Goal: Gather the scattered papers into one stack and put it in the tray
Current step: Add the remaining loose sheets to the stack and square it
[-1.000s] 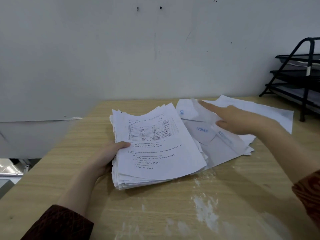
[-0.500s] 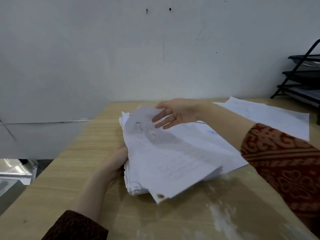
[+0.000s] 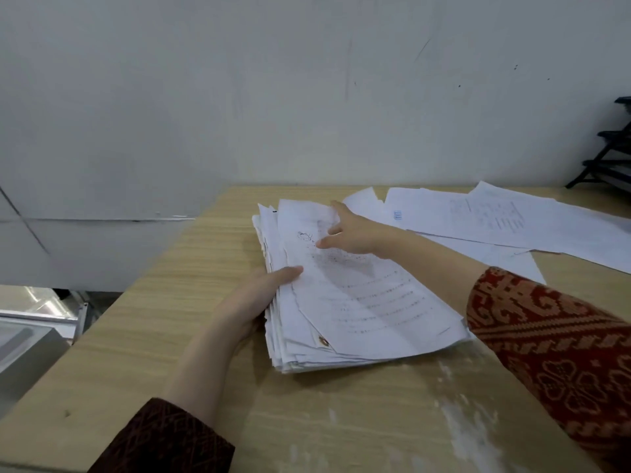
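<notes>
Most sheets already form a paper stack [image 3: 341,302] at frame centre on the wooden surface [image 3: 170,302]. The left hand [image 3: 252,302] grips its left edge, thumb on top; the right hand [image 3: 355,233] lies flat with straight fingers [image 3: 327,242] on the top sheet. Loose papers [image 3: 495,220] at upper right remain, and the black tiered tray [image 3: 611,155], probably the destination, sits at the right edge.

The left hand [image 3: 254,298] grips the paper stack [image 3: 358,302] while the right hand [image 3: 355,232] lies flat on top.

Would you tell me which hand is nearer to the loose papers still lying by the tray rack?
Right. The right hand lies on the stack, beside the loose papers; the left hand holds the stack's far edge.
</notes>
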The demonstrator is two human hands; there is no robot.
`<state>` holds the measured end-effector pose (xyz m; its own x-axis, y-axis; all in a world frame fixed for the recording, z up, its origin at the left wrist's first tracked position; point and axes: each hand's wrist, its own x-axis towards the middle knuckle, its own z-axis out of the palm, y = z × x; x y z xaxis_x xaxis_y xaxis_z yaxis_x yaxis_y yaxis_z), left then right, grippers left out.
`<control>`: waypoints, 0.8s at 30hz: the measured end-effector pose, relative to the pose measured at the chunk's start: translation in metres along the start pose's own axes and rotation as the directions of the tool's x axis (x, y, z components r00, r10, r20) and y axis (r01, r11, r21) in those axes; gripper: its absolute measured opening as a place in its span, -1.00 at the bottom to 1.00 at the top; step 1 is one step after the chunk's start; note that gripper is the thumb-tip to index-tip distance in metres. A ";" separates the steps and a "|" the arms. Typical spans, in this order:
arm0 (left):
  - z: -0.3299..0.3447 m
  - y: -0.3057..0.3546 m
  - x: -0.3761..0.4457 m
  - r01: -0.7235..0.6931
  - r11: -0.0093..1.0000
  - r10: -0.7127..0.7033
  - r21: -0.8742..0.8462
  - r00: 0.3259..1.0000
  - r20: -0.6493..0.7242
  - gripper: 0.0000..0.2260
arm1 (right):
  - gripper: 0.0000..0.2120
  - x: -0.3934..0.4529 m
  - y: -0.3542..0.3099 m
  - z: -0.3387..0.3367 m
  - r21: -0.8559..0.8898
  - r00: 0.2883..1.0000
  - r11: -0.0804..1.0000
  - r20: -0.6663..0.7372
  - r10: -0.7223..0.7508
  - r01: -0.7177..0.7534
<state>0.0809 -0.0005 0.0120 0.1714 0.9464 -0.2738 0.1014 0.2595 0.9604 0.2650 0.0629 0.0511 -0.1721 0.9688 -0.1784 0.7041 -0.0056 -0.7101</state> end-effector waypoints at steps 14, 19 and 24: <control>-0.003 -0.005 -0.002 -0.063 0.993 0.068 -0.099 0.997 0.048 -0.77 | -0.81 -0.071 0.095 -0.032 0.102 0.829 0.990 -0.559 -0.021 0.094; 0.000 -0.005 -0.005 -0.101 0.978 0.112 -0.180 0.992 0.051 -0.74 | -0.80 -0.078 0.096 -0.036 0.284 0.753 0.916 -0.657 -0.028 0.282; 0.000 -0.004 -0.008 -0.116 0.974 0.131 -0.195 0.989 0.063 -0.60 | -0.91 -0.080 0.098 -0.033 0.251 0.702 0.897 -0.707 -0.087 0.363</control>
<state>0.0792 -0.0088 0.0103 0.2448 0.9581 -0.1488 -0.1124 0.1805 0.9771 0.3708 -0.0066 0.0181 0.3049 0.8560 0.4176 0.3966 0.2846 -0.8728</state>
